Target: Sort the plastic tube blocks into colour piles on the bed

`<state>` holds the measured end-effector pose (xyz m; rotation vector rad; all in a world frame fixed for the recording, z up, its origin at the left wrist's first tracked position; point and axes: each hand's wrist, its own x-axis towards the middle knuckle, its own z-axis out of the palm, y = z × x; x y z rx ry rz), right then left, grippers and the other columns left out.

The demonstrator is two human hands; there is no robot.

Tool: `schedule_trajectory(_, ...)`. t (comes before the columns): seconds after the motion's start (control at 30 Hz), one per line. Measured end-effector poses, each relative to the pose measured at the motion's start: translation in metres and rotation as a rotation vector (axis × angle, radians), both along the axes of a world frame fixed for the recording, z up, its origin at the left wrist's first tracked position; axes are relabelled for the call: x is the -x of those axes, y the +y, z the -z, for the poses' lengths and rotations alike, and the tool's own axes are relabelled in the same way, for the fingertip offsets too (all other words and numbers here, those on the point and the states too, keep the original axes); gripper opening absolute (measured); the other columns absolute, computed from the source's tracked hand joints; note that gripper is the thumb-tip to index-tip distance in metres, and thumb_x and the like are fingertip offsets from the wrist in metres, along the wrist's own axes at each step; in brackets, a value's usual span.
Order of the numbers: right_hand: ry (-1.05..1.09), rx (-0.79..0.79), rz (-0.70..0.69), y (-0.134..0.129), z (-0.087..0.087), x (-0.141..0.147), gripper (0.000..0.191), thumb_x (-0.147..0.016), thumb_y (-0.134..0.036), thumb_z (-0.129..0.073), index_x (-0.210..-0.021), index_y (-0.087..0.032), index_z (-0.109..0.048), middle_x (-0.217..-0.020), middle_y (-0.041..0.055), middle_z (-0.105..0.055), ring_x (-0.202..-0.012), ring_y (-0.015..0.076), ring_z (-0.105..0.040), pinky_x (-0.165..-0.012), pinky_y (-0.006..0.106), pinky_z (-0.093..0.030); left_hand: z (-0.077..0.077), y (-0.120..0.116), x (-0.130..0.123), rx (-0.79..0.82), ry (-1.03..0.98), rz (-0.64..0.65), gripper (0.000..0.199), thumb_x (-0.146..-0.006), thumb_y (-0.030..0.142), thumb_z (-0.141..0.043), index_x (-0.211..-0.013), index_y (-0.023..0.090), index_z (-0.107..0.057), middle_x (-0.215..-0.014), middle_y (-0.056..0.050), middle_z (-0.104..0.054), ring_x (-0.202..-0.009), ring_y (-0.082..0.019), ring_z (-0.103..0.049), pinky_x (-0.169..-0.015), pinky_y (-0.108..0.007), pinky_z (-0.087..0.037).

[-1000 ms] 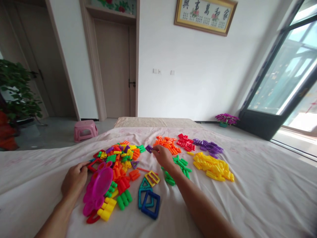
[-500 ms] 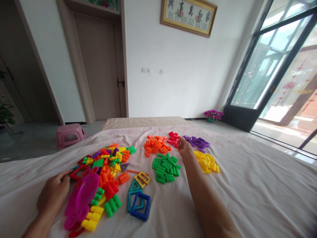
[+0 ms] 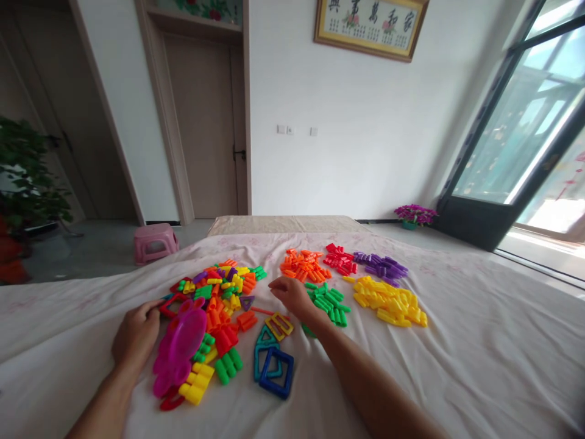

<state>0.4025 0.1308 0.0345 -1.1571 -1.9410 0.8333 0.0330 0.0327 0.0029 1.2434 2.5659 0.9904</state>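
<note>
My left hand (image 3: 137, 332) is closed on the edge of a red square frame (image 3: 172, 303) beside the mixed block pile (image 3: 223, 289). A magenta plate-like piece (image 3: 187, 335) lies just right of it. My right hand (image 3: 290, 292) hovers at the left edge of the green block pile (image 3: 331, 302), fingers bent together; whatever they may hold is hidden. Behind it lie an orange pile (image 3: 304, 265) and a red pile (image 3: 340, 260). Further right are a purple pile (image 3: 381, 267) and a yellow pile (image 3: 390, 300). A blue square frame (image 3: 277, 373) overlaps teal frames (image 3: 259, 347).
A wrinkled pale cloth (image 3: 479, 353) covers the surface. A yellow frame (image 3: 280, 327) and a thin orange stick (image 3: 262, 311) lie near the centre. Beyond stand a pink stool (image 3: 156, 244), a leafy plant (image 3: 31, 177) and purple flowers (image 3: 415, 214).
My right hand has moved left from beside the red pile to the edge of the green pile. The camera view has turned slightly left. My left hand stays at the red frame.
</note>
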Motion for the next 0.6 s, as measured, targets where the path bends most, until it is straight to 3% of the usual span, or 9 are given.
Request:
schedule_trajectory(0.13, -0.317, -0.226, -0.108, -0.023, -0.005, 0.026, 0.025, -0.088, -0.020, -0.058, -0.108, -0.020, -0.073, -0.109, 0.0070, -0.073, -0.100, 0.0198, -0.065, -0.089, 0.029, -0.045, -0.001, 0.000, -0.002, -0.001, 0.010, -0.010, 0.043, -0.089, 0.034, -0.037, -0.114, 0.024, -0.070, -0.107, -0.010, -0.071, -0.092, -0.028, -0.065, -0.074, -0.035, -0.048)
schedule_trajectory(0.27, -0.514, -0.311, -0.193, -0.035, -0.008, 0.044, 0.028, -0.096, -0.027, -0.051, -0.118, -0.023, -0.067, -0.115, 0.0067, -0.071, -0.111, 0.0199, -0.060, -0.096, 0.030, -0.040, 0.000, 0.001, -0.002, -0.016, 0.020, -0.012, 0.041, -0.088, 0.032, -0.038, -0.112, 0.024, -0.071, -0.109, -0.010, -0.071, -0.092, -0.028, -0.065, -0.074, -0.035, -0.048)
schedule_trajectory(0.43, -0.581, -0.325, -0.165, -0.038, -0.008, 0.049, 0.029, -0.097, -0.029, -0.050, -0.118, -0.030, -0.069, -0.112, 0.0039, -0.072, -0.111, 0.0206, -0.058, -0.093, 0.032, -0.038, 0.004, 0.002, 0.002, -0.020, 0.032, -0.005, 0.041, -0.089, 0.032, -0.037, -0.112, 0.024, -0.071, -0.109, -0.011, -0.070, -0.094, -0.028, -0.065, -0.075, -0.035, -0.048)
schedule_trajectory(0.6, -0.514, -0.340, -0.214, -0.040, -0.009, 0.042, 0.030, -0.083, -0.011, -0.054, -0.098, -0.025, -0.076, -0.100, 0.0026, -0.075, -0.102, 0.0187, -0.060, -0.093, 0.031, -0.037, 0.005, 0.001, 0.001, -0.032, 0.025, 0.012, 0.042, -0.090, 0.031, -0.035, -0.113, 0.024, -0.069, -0.114, -0.011, -0.069, -0.102, -0.029, -0.063, -0.082, -0.036, -0.048)
